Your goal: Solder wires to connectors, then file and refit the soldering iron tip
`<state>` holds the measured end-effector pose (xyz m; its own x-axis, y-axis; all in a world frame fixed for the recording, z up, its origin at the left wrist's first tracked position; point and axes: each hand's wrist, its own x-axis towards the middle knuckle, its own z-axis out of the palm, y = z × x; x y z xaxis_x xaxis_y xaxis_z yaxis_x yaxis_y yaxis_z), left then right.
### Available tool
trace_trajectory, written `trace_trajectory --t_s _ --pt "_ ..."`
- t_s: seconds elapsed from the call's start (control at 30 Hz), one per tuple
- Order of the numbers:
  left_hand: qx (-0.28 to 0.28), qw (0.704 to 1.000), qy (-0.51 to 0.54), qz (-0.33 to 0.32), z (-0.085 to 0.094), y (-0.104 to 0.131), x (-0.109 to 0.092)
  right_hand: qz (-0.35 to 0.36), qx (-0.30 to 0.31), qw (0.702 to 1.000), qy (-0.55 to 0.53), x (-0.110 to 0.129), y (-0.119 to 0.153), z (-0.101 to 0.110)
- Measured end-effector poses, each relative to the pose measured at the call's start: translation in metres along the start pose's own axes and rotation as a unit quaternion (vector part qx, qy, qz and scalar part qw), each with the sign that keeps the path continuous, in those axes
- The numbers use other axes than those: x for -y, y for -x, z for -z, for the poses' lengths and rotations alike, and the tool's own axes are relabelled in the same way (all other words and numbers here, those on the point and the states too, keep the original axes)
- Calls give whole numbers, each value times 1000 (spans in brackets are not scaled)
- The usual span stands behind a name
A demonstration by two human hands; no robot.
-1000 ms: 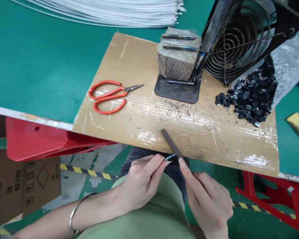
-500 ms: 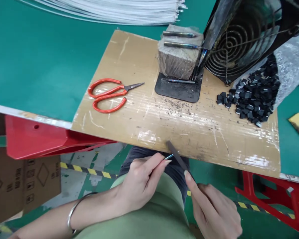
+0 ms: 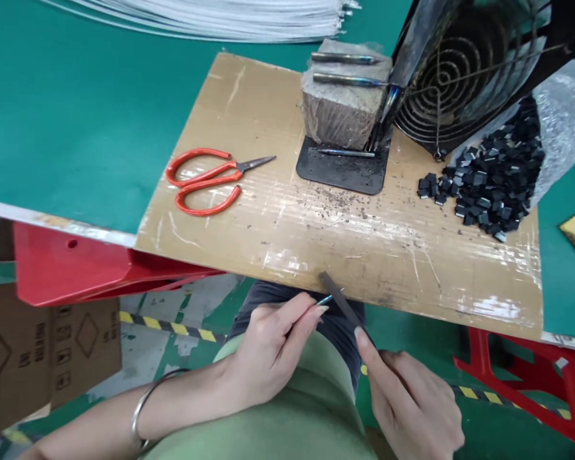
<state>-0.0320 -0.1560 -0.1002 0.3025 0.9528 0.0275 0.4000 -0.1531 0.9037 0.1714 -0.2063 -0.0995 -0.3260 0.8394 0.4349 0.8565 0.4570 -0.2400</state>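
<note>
Dark file (image 3: 344, 308) slanting across slim bluish rod (image 3: 324, 300).

We note the fan housing (image 3: 464, 70) runs past the frame's edge; the right hand (image 3: 412, 399) hides the file's (image 3: 340, 300) rear end.

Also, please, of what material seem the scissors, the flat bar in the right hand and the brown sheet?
Scissors: dark grey blades, likely steel; the glossy, rounded red handles look plastic-coated.
Flat bar: probably steel, being matt, dark grey and straight-edged.
Brown sheet: seemingly cardboard, from its colour and faint parallel ridges; shiny wrinkles suggest clear tape or film on top.
</note>
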Motion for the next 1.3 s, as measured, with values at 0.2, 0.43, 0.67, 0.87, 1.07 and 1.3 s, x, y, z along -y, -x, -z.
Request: trace_trajectory --t_s 0.2,0.43,0.67,0.87,1.07,1.3 --pt "-6 999 37 18 -1 3 2 -9 -44 999 3 -8 -21 -7" --pt "-16 997 73 33 -3 6 8 21 11 1000 -5 -7 1 3" --pt "-11 997 63 33 1 0 1 24 -24 999 -19 -7 -23 -15" --pt "10 995 76 67 3 1 1 23 -4 1000 -19 -9 -5 -9" --pt "13 987 115 107 1 1 0 18 -30 999 -19 -9 -15 -15" --pt "5 993 104 60 1 1 -1 20 -16 999 -21 -8 -3 -12"
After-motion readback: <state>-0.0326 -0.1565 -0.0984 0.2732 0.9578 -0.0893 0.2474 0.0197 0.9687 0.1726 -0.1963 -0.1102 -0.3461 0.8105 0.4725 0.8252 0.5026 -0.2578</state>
